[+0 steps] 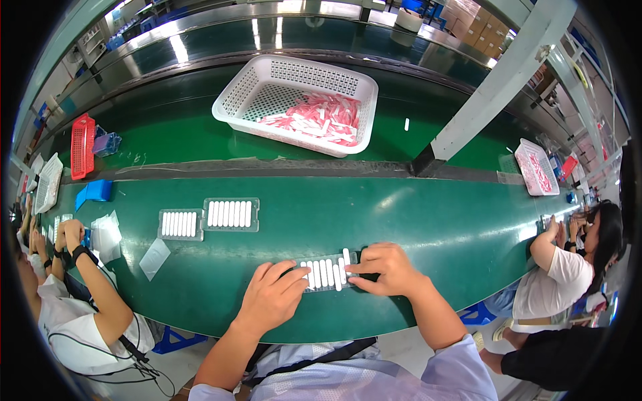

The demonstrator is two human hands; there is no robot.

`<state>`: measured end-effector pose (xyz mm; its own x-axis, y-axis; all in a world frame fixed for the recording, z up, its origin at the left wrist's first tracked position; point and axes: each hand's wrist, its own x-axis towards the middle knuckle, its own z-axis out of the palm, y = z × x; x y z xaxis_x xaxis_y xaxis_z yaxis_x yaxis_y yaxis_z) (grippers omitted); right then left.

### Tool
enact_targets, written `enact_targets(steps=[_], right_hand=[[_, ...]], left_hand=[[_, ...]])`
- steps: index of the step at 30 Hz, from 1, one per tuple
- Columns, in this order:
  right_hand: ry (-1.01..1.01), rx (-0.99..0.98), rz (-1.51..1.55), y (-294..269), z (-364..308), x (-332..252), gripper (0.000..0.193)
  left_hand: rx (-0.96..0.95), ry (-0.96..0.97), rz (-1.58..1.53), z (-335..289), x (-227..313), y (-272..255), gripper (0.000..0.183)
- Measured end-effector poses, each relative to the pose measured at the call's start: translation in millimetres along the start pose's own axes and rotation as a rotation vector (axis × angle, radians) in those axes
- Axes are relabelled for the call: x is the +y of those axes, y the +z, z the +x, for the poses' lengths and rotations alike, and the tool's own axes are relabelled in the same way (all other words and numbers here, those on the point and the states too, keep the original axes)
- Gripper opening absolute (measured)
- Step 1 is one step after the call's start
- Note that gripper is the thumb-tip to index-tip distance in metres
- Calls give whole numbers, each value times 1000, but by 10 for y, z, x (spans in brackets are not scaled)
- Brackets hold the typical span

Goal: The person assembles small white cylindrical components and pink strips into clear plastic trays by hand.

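Observation:
A clear plastic tray (319,289) lies on the green table in front of me, with several white sticks (326,273) side by side in it. One white stick (346,256) near the right end juts past the tray's far edge, while its neighbour sits lower, toward me. My left hand (273,297) grips the tray's left end with bent fingers, partly covering the first sticks. At the right end, my right hand (386,269) has its thumb and index finger closed at the jutting stick.
Two filled trays (231,214) (181,224) lie farther left, near a clear plastic sheet (155,258). Beyond a dark ledge, a white basket (234,119) holds pink and white pieces. A slanted metal post (495,80) rises at the right. People sit working at both sides.

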<state>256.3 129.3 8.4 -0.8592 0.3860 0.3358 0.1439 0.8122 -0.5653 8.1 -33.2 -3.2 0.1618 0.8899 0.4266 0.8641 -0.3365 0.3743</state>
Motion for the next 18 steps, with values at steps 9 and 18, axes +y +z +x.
enact_targets(steps=[9, 18], right_hand=[[171, -176, 133, -133, -7, -66, 26], [-61, -53, 2, 10, 81, -174, 24]], left_hand=[[-22, 12, -10, 11, 11, 14, 18], [60, -87, -136, 6, -54, 5, 14]])
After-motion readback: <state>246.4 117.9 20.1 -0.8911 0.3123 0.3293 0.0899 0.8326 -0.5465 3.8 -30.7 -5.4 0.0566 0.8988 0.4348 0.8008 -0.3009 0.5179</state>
